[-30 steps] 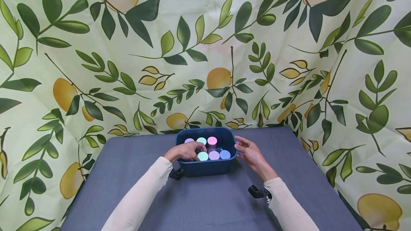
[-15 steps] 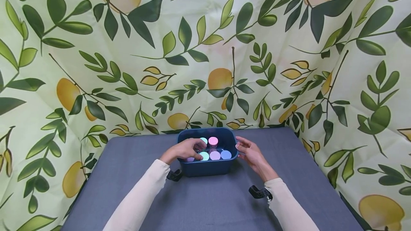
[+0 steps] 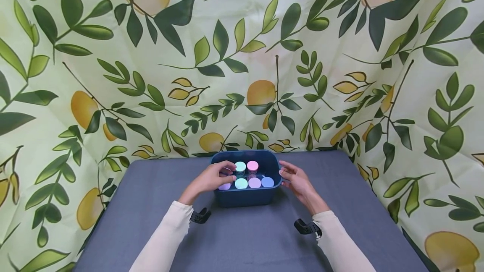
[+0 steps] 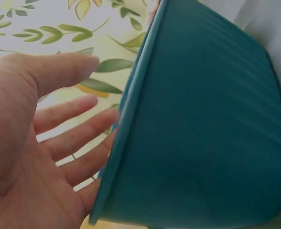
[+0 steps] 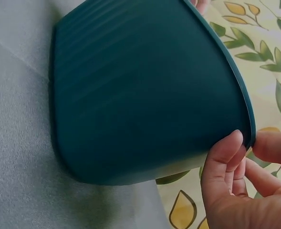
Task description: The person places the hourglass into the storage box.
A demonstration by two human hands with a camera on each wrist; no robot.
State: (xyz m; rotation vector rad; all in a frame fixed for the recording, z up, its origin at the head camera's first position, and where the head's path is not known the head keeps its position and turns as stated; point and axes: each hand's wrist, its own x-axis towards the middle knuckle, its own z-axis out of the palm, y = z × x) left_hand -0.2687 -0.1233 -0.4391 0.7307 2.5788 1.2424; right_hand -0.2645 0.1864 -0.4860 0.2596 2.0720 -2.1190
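Note:
A blue plastic bin (image 3: 245,199) holds several small jars with coloured lids. The pink-lidded jar (image 3: 252,166) and a mint-lidded jar (image 3: 240,166) stand toward the back. Along the front are a lilac lid (image 3: 224,186), a mint lid (image 3: 241,184), another lilac lid (image 3: 255,183) and a blue lid (image 3: 267,182). My left hand (image 3: 210,178) hovers over the bin's left end, thumb and fingers spread apart with nothing between them in the left wrist view. My right hand (image 3: 300,183) pinches the bin's right rim between thumb and finger (image 5: 269,145).
The bin stands near the back edge of a table with a grey cloth (image 3: 249,238). Leaf-and-lemon printed fabric (image 3: 227,74) hangs behind and at both sides. Black straps (image 3: 307,226) are worn at the wrists.
My left hand has risen from among the jars and drawn left, uncovering the front-left lilac lid and more of the back mint-lidded jar. My right hand keeps its place at the rim.

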